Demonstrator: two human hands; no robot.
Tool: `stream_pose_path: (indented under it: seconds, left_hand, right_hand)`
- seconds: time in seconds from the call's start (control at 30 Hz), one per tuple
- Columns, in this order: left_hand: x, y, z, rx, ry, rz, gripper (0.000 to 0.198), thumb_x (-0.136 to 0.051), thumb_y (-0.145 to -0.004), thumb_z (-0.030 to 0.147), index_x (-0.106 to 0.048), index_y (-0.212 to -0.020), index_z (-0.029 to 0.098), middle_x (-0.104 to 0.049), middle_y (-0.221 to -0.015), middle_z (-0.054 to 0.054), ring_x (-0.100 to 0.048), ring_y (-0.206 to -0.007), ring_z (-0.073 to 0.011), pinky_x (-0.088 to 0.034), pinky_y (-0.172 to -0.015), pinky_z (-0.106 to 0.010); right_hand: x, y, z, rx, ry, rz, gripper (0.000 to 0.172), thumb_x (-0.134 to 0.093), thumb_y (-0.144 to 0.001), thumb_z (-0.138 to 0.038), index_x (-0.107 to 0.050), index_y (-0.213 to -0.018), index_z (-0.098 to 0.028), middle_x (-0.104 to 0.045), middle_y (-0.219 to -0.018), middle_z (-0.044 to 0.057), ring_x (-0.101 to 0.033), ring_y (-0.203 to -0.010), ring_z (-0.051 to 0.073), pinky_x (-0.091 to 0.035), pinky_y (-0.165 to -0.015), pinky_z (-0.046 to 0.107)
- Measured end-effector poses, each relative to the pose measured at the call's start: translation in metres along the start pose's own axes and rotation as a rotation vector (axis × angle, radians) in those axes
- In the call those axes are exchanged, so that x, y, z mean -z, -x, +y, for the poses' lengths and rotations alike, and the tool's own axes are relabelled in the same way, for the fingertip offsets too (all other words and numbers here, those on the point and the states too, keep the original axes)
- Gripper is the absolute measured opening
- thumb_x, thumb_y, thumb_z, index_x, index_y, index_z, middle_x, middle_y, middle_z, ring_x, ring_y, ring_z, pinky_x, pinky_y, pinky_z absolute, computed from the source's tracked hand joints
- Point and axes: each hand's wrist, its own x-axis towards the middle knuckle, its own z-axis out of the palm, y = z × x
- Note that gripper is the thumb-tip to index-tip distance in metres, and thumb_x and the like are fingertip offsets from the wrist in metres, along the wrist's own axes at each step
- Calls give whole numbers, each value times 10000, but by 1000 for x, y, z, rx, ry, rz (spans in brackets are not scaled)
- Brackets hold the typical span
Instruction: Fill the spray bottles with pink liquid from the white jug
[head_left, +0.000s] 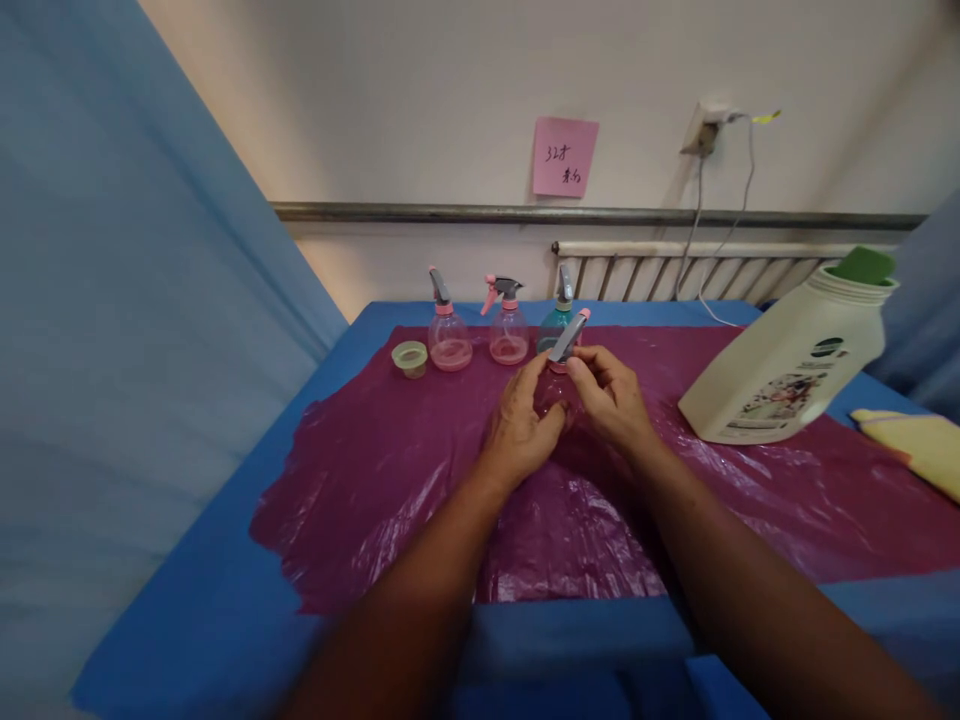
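Note:
A clear spray bottle [553,392] with a grey and pink trigger head stands on the purple plastic sheet [390,480] between my hands. My left hand [523,420] wraps round the bottle's body from the left. At the neck, just under the head, the fingers of my right hand [611,392] are closed on the pink collar. Behind it stands a teal spray bottle [556,322], partly covered by the held one. Two clear spray bottles with pink liquid, a left one [451,345] and a middle one [508,338], stand further left.
A small round tub [410,360] sits left of the bottles. On the right a large cream jug [780,365] with a green cap leans at a slant. A yellow cloth [915,445] lies at the right edge. Blue curtain [150,350] hangs at left; a radiator [652,270] is behind.

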Motion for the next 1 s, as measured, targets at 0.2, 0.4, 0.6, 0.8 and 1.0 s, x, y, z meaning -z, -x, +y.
stream_pose_path:
  seconds: [0.2, 0.4, 0.6, 0.8, 1.0]
  left_hand:
    - [-1, 0, 2, -31, 14, 10, 751, -736, -1000, 126, -531, -1693, 329, -671, -1699, -82, -652, -1568, -302, -505, -1370, -589]
    - [-2, 0, 5, 12, 0, -1, 729, -743, -1009, 145, -542, -1683, 336, -676, -1675, -98, -651, -1563, -325, -499, -1367, -607]
    - [-2, -1, 5, -16, -15, -14, 727, -714, -1002, 129, -542, -1684, 310, -673, -1670, -106, -644, -1563, -324, -506, -1357, -580]
    - [-3, -1, 4, -7, -58, -16, 698, -725, -1015, 178, -538, -1670, 332, -690, -1645, -105, -661, -1541, -329, -524, -1336, -593]
    - [-3, -1, 5, -27, -78, -5, 750, -708, -988, 134, -520, -1689, 324, -680, -1657, -103, -653, -1545, -322, -513, -1347, -576]
  right_hand:
    - [2, -4, -7, 18, 42, -73, 461, -638, -1117, -644, -868, -1195, -252, -883, -1135, 63, -790, -1096, 279, -614, -993, 422]
    - [-5, -7, -9, -56, -59, 8, 414, -804, -973, -647, -857, -1054, -244, -868, -989, 58, -783, -914, 255, -633, -882, 410]
    - [-14, -7, -5, -150, -79, 115, 488, -945, -794, -658, -717, -951, -256, -821, -928, 41, -760, -812, 232, -633, -778, 393]
    - [-15, -1, -1, -107, -57, 116, 494, -928, -830, -628, -727, -1099, -265, -855, -1082, 70, -797, -972, 258, -662, -939, 440]
    - [-5, 1, -8, -25, 56, 39, 471, -732, -1019, -679, -858, -1185, -257, -887, -1182, 97, -810, -1094, 301, -634, -1054, 495]
